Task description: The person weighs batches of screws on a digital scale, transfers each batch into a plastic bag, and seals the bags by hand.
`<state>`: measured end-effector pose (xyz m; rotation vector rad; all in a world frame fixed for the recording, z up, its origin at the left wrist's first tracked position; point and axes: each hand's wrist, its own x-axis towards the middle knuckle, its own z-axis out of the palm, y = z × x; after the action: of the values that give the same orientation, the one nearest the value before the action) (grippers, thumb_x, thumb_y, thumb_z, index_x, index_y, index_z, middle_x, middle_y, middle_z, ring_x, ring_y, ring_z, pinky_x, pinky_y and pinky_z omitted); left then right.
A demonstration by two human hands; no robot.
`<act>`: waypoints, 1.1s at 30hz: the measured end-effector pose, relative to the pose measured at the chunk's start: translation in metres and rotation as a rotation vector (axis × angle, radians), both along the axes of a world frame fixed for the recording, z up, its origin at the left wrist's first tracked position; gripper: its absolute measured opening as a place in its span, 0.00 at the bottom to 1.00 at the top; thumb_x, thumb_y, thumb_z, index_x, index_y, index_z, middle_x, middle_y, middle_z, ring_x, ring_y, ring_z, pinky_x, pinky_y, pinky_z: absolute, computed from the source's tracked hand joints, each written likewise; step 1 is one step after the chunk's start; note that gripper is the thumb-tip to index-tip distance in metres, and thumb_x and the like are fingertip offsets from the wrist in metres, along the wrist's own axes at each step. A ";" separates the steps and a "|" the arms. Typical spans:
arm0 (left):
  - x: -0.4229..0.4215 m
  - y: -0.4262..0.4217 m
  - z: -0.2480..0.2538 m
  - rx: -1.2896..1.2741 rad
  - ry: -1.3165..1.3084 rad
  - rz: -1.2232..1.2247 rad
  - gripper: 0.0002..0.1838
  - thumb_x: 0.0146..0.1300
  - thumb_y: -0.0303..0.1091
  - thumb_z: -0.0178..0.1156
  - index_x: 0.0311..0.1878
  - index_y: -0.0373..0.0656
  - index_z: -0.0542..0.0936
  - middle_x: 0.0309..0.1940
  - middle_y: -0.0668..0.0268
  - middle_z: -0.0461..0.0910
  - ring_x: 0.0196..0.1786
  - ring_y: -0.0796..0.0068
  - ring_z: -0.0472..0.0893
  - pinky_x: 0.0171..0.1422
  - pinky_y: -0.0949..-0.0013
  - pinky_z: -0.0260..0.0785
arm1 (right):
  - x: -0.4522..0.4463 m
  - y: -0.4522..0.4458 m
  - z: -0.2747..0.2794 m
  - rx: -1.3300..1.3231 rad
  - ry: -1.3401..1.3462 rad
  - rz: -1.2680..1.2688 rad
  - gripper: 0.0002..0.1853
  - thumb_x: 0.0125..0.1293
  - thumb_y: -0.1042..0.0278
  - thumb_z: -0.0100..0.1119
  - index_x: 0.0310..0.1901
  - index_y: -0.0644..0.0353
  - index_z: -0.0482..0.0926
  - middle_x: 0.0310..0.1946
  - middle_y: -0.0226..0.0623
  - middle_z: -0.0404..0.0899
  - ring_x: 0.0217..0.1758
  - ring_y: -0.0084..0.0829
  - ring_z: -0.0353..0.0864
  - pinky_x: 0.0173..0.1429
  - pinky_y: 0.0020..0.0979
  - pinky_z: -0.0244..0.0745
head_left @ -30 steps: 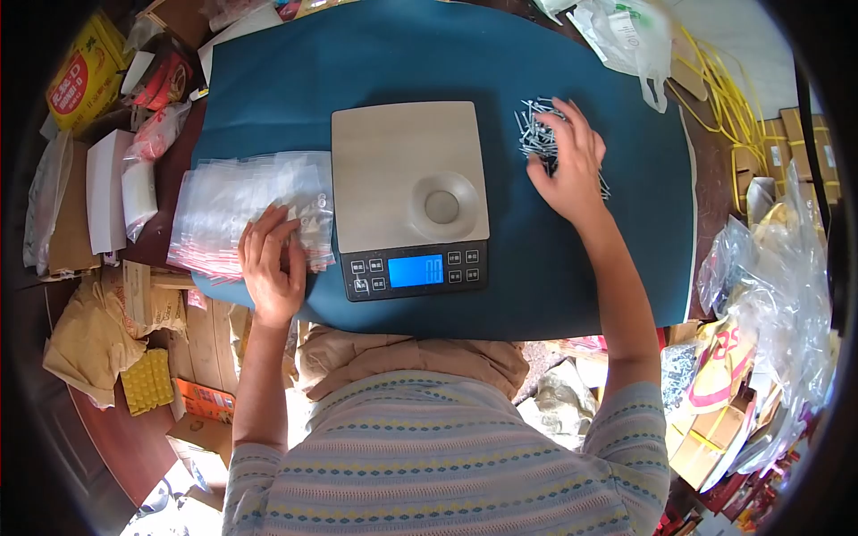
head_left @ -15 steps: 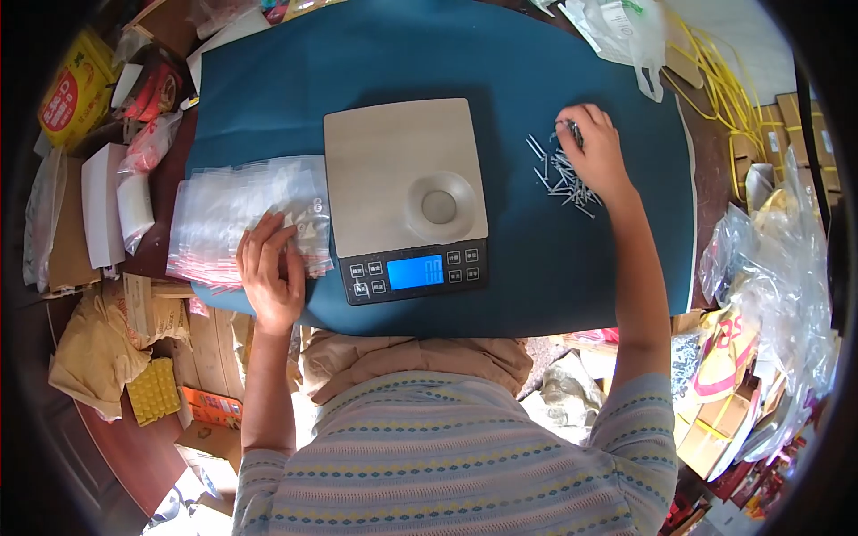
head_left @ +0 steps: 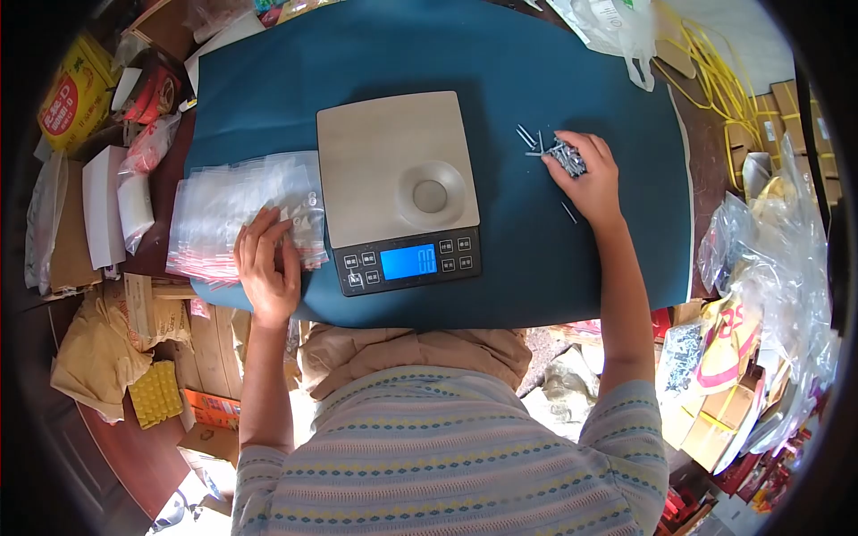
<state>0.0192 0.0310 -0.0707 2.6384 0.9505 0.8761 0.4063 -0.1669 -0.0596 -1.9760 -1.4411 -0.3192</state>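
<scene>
Cloth (head_left: 648, 241) leaves room between right hand (head_left: 595, 181), fingers clamped on fasteners (head_left: 567, 159), and right edge; left hand (head_left: 267, 275), fingers slightly apart, touches bags (head_left: 210, 210); scale (head_left: 375, 161) reads 0.0.

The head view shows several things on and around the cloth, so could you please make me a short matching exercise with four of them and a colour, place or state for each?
Things:
1. Scale display
2. Bunch of metal fasteners
3. Clear plastic bags
4. Yellow straps

Places, colours or states:
a. Under the left hand
b. Beyond the right edge of the cloth
c. Lit blue
d. Gathered in the right hand

Right pairs: 1-c, 2-d, 3-a, 4-b
</scene>
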 end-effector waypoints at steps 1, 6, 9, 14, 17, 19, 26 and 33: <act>0.000 0.000 0.000 0.008 -0.002 -0.002 0.14 0.55 0.20 0.56 0.45 0.40 0.80 0.52 0.59 0.79 0.61 0.58 0.75 0.70 0.52 0.58 | 0.002 0.002 0.002 0.010 0.013 -0.009 0.17 0.49 0.74 0.73 0.42 0.59 0.81 0.34 0.35 0.80 0.38 0.35 0.80 0.44 0.31 0.75; -0.001 0.001 -0.003 0.001 -0.067 -0.013 0.15 0.54 0.18 0.57 0.46 0.39 0.79 0.54 0.56 0.77 0.57 0.55 0.76 0.67 0.53 0.62 | 0.020 0.011 0.004 0.025 0.288 -0.076 0.09 0.56 0.73 0.70 0.38 0.62 0.83 0.30 0.31 0.82 0.28 0.21 0.78 0.38 0.24 0.73; -0.006 -0.006 -0.005 -0.252 -0.214 0.086 0.16 0.55 0.18 0.57 0.49 0.37 0.78 0.56 0.53 0.73 0.58 0.54 0.75 0.66 0.54 0.63 | 0.040 0.015 0.013 0.034 0.811 -0.193 0.09 0.58 0.70 0.69 0.39 0.63 0.84 0.28 0.30 0.81 0.28 0.19 0.77 0.34 0.21 0.71; 0.000 -0.009 0.020 -0.056 -0.197 0.001 0.17 0.58 0.21 0.58 0.52 0.37 0.75 0.59 0.51 0.71 0.62 0.54 0.71 0.67 0.55 0.62 | 0.044 0.020 0.024 0.408 1.643 0.117 0.17 0.66 0.60 0.61 0.48 0.65 0.79 0.32 0.36 0.78 0.25 0.24 0.74 0.26 0.22 0.67; 0.018 -0.014 0.033 -0.127 -0.237 -0.087 0.19 0.56 0.22 0.61 0.52 0.36 0.75 0.58 0.49 0.71 0.63 0.51 0.71 0.67 0.54 0.62 | 0.036 0.033 0.017 0.330 1.655 -0.032 0.15 0.67 0.59 0.59 0.43 0.64 0.78 0.30 0.36 0.76 0.26 0.24 0.74 0.22 0.24 0.64; 0.034 -0.020 0.038 -0.221 -0.272 -0.184 0.23 0.55 0.25 0.64 0.55 0.35 0.73 0.59 0.50 0.71 0.64 0.55 0.70 0.69 0.58 0.59 | 0.031 0.043 0.013 0.415 1.857 0.117 0.12 0.66 0.60 0.60 0.38 0.61 0.77 0.28 0.34 0.75 0.25 0.25 0.72 0.20 0.24 0.61; 0.110 -0.045 0.047 -0.402 -0.292 -0.415 0.47 0.45 0.23 0.73 0.69 0.39 0.58 0.66 0.49 0.63 0.69 0.52 0.65 0.71 0.57 0.60 | -0.047 0.088 0.032 0.544 2.247 0.389 0.10 0.71 0.62 0.51 0.34 0.58 0.74 0.25 0.29 0.68 0.24 0.23 0.66 0.20 0.23 0.58; 0.140 -0.050 0.034 -0.547 -0.309 -0.360 0.50 0.43 0.19 0.70 0.70 0.37 0.53 0.59 0.47 0.65 0.61 0.47 0.70 0.64 0.55 0.66 | -0.128 0.102 0.048 0.536 1.604 0.243 0.19 0.74 0.55 0.50 0.34 0.63 0.77 0.26 0.37 0.80 0.28 0.26 0.81 0.32 0.28 0.75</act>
<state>0.1596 -0.0193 -0.0364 2.0417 0.5168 0.7676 0.2784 -0.0648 -0.0113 -0.9551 -0.3853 0.7723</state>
